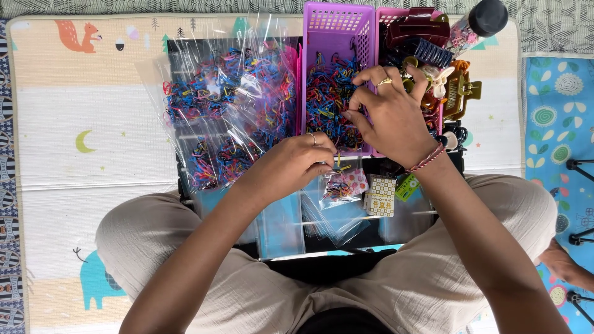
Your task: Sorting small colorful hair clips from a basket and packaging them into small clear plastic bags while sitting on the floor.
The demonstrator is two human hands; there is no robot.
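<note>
While the right hand (391, 117) reaches into the purple basket (337, 37), its fingers (354, 114) are pinching at the heap of small coloured rubber bands (325, 99) that fills the basket's lower half. Just below the basket's near edge, the left hand (296, 164) has its fingers curled together, gripping the top of a small clear bag (341, 187) that already holds a few bands. To the left lie large clear bags of bands (229, 105) on a play mat (80, 124). A second pink basket (427, 43) of hair clips stands right of the purple one.
</note>
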